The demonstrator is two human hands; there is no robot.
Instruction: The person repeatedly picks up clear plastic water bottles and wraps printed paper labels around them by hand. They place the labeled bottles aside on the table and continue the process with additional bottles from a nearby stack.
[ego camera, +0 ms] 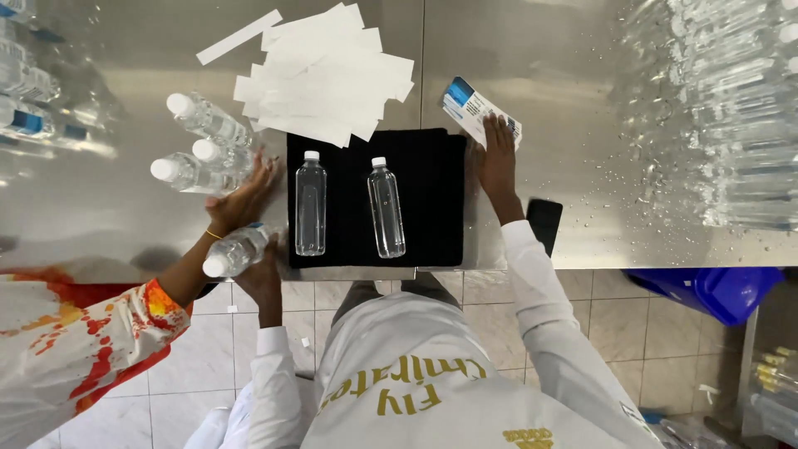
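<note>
My left hand (263, 281) grips a clear, unlabelled water bottle (236, 252) with a white cap at the table's front edge. My right hand (499, 158) rests flat on a small stack of blue-and-white labels (467, 106), just right of a black mat (432, 199). Two clear capped bottles (310, 204) (386, 208) lie side by side on the mat. A co-worker's hand (241, 199), with an orange-and-white sleeve, touches three upright bottles (204, 141) left of the mat.
A pile of white paper strips (324, 75) lies behind the mat on the steel table (565, 66). A black phone (544, 223) sits by my right wrist. Wrapped bottle packs (731, 116) fill the right, more bottles (25, 83) far left. A blue bin (715, 291) stands below.
</note>
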